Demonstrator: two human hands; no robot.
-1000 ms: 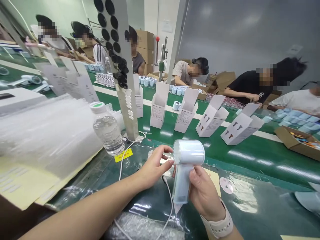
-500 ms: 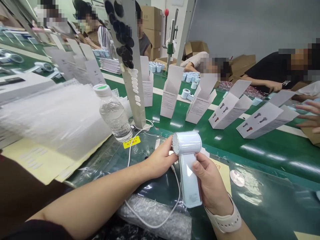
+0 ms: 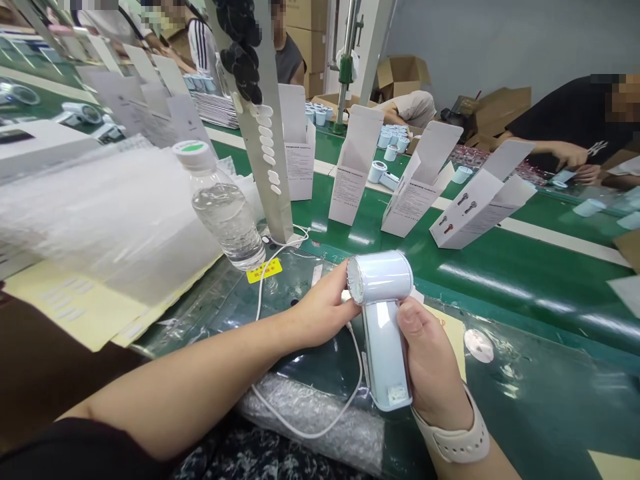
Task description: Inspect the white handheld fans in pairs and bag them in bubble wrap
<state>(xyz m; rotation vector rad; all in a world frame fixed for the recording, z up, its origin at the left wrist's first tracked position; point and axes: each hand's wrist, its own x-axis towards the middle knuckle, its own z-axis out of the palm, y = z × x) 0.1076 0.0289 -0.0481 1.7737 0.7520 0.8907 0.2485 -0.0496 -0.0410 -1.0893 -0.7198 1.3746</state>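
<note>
**Q:** What's in the frame at this packing bench?

**A:** A worker's left hand (image 3: 323, 305) and right hand (image 3: 433, 363) close together on a pale blue plastic handheld appliance (image 3: 384, 333), gripping its drum-shaped head and handle just above a glossy green conveyor belt (image 3: 525, 290).

**Q:** What could go wrong from here?

**A:** A thin white cable (image 3: 305, 435) loops under the hands across crinkled clear bubble wrap (image 3: 345, 433); whether it joins the appliance is hidden. A snag on it could jerk the unit from the grip.

**Q:** Anything else at risk?

**A:** A clear plastic water bottle with a green-topped cap (image 3: 225, 220) stands nearby. A careless swing of the left elbow could tip it, spilling water across the bench.
</note>
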